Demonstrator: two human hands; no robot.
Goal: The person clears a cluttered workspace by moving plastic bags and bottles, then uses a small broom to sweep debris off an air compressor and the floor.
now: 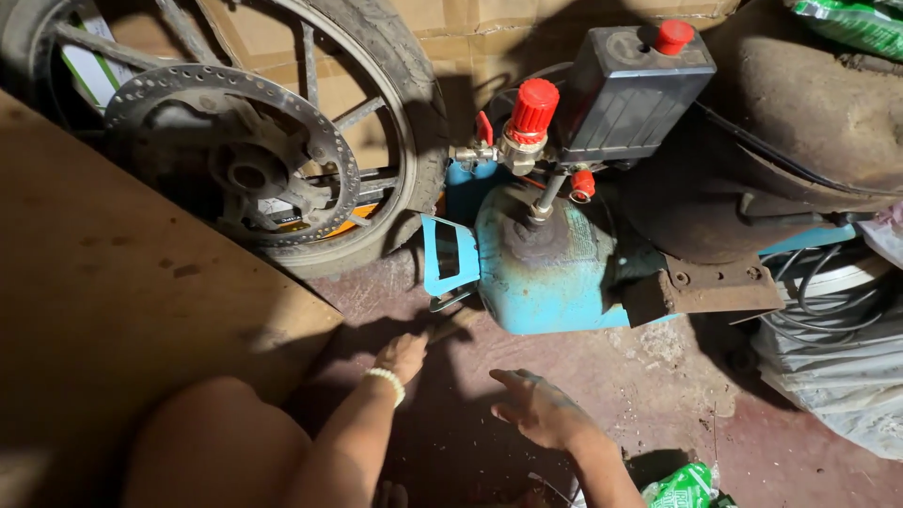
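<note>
In the head view, the left hand, with a white bead bracelet at its wrist, reaches down into the shadow just below the blue handle bracket of a blue air compressor tank; its fingers are hidden in the dark, so whether they grip anything cannot be told. The right hand hovers over the red floor near the tank's lower edge, fingers loosely spread and holding nothing. The tank lies in the middle of the frame, resting on the floor, with a red-capped valve and a grey pressure switch box on top of it. To the left, a motorcycle wheel with a brake disc leans against cardboard, beside a brown board. Coiled grey hose lies at the right, and a green packet sits by the lower edge.
</note>
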